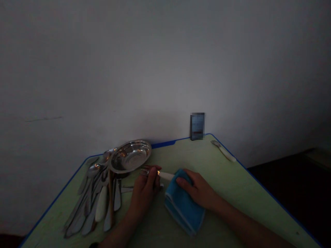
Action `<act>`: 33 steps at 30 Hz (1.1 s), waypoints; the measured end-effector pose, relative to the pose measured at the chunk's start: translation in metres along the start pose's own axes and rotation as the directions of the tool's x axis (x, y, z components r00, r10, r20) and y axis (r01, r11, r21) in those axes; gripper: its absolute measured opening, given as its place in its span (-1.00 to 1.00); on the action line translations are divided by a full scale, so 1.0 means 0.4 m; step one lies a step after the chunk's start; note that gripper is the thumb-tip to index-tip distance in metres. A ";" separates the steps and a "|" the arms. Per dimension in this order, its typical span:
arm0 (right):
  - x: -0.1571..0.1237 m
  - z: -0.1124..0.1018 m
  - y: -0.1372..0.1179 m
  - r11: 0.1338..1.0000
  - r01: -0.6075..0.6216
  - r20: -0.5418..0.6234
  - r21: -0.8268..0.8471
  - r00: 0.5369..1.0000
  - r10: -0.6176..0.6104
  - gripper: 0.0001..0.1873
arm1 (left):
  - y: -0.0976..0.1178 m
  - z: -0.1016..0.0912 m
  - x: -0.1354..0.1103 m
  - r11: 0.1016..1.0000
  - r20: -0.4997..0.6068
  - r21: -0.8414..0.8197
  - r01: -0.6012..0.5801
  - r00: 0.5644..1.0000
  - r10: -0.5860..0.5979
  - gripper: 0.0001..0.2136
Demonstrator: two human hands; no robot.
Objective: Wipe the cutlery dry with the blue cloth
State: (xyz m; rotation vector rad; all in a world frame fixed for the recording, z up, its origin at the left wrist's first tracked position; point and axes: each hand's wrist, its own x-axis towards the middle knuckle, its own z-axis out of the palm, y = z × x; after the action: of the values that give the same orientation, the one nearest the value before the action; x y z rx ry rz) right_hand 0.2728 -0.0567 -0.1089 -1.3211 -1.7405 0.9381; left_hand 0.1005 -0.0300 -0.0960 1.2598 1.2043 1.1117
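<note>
A fork with a white handle is held level between my two hands, over the middle of the table. Near its tines, which poke out to the left, my left hand is closed around the metal neck. My right hand grips a folded blue cloth wrapped about the handle's end, so that end is hidden. The cloth's loose part hangs down toward the table. Just beyond my left hand sits a shiny metal bowl. Another metal utensil lies partly hidden beneath my left hand.
Left on the green table lies a heap of cutlery, with spoons, a white-handled piece and several metal handles. A white-handled fork rests near the right edge. A phone leans against the wall behind.
</note>
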 end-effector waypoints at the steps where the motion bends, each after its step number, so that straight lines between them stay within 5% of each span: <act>1: -0.001 0.001 -0.002 1.000 0.002 0.014 -0.022 1.000 -0.002 -0.61 | -0.003 -0.003 0.002 1.000 0.022 0.021 -0.016 1.000 0.016 -0.73; 8: -0.008 0.008 -0.013 0.996 -0.002 0.045 -0.086 0.999 0.006 -0.57 | -0.022 -0.030 0.008 0.946 0.164 0.232 -0.228 0.967 0.193 -0.76; 12: -0.002 -0.006 0.001 0.978 -0.136 0.128 0.156 0.985 0.116 -0.55 | -0.028 -0.035 -0.003 0.913 0.202 0.283 -0.294 0.949 0.243 -0.80; 18: 0.016 -0.032 0.037 0.792 -0.378 0.147 0.480 0.924 0.352 -0.54 | -0.028 -0.032 -0.016 0.880 0.209 0.279 -0.385 0.918 0.336 -0.76; 24: 0.010 -0.032 0.025 0.826 -0.356 0.286 0.436 0.926 0.247 -0.59 | -0.038 -0.037 0.000 0.894 0.252 0.274 -0.354 0.924 0.289 -0.76; 28: 0.001 -0.021 0.012 0.939 -0.231 0.297 0.254 0.943 0.152 -0.59 | -0.044 -0.035 0.003 0.876 0.345 0.300 -0.379 0.899 0.271 -0.75; 33: 0.000 -0.018 0.011 0.966 -0.156 0.291 0.206 0.952 0.092 -0.56 | -0.053 -0.030 0.003 0.886 0.403 0.261 -0.385 0.877 0.262 -0.78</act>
State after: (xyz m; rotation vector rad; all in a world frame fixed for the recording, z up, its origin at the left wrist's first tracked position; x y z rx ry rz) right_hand 0.2811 -0.0548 -0.1095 -1.2043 -1.7070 1.4109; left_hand 0.0874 -0.0283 -0.1166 1.8976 0.9409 0.8760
